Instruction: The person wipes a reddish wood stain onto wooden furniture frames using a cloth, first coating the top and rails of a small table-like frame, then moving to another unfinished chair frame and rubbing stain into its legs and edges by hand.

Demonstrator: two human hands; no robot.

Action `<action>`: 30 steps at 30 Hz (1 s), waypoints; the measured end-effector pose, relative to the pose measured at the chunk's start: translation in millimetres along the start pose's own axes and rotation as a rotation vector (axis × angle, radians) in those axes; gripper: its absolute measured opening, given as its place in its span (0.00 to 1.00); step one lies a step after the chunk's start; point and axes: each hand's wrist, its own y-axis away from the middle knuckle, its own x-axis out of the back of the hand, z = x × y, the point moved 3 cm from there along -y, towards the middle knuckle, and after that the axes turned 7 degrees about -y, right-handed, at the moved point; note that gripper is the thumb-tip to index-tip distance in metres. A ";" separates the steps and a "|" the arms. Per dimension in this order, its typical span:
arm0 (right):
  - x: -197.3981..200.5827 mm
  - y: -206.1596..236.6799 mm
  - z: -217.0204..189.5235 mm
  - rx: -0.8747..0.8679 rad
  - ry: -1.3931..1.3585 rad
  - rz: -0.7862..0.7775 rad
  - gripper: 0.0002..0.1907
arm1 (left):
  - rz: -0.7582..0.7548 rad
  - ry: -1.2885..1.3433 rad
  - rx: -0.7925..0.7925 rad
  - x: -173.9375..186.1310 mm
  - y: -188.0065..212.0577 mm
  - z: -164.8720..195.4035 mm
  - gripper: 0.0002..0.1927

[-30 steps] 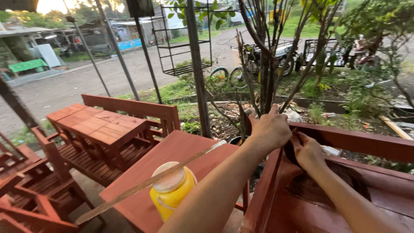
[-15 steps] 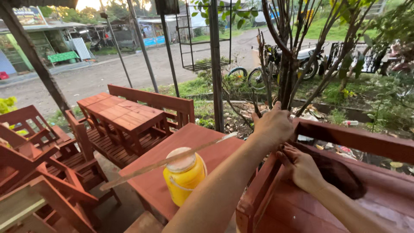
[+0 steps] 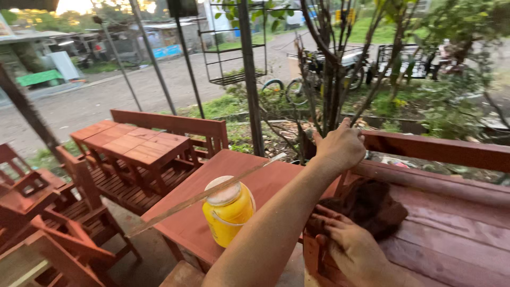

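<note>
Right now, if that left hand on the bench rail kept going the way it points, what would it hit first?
Probably the thin tree trunks just beyond the rail; the left hand points toward them, though depth is hard to judge.
</note>
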 end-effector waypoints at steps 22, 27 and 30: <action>-8.4 -4.5 -45.1 0.186 0.289 0.337 0.16 | 0.024 0.023 -0.139 -5.9 47.0 5.0 0.20; -4.1 8.9 -22.8 -0.064 -0.062 0.568 0.11 | 0.028 0.048 -0.162 -3.3 51.1 -0.3 0.19; 5.6 9.8 3.3 -0.606 -0.423 0.689 0.08 | 0.027 0.055 -0.152 1.4 52.6 -7.0 0.19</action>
